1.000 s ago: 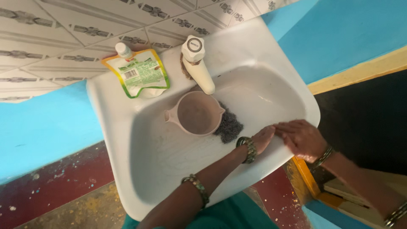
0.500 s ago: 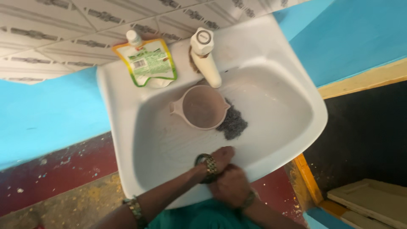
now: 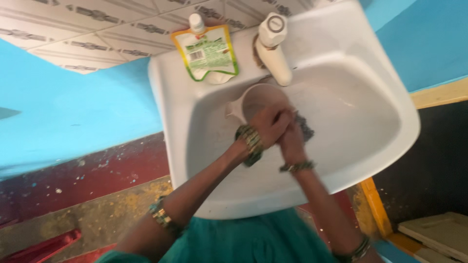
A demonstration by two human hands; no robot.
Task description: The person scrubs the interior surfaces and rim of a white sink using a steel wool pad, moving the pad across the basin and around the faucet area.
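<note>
My left hand (image 3: pixel 267 124) and my right hand (image 3: pixel 291 138) are clasped together over the middle of a white wall-mounted sink (image 3: pixel 168 102). Their fingers are closed around each other and nothing shows between them. Both wrists carry bangles. Just behind the hands a pink plastic cup (image 3: pixel 252 99) with a side handle sits in the basin, partly hidden by my left hand. A dark steel-wool scrubber (image 3: pixel 306 128) peeks out to the right of my hands. The picture is blurred by motion.
A white tap (image 3: pixel 274 47) stands at the back of the sink. A green-and-yellow spouted pouch (image 3: pixel 207 51) leans against the tiled wall beside it. The wall is blue below the tiles. Wooden boards (image 3: pixel 434 231) lie at the lower right.
My hands have come up from the sink's front rim to its middle, over the cup and scrubber, still joined. The view has shifted, so the sink now sits further right and higher.
</note>
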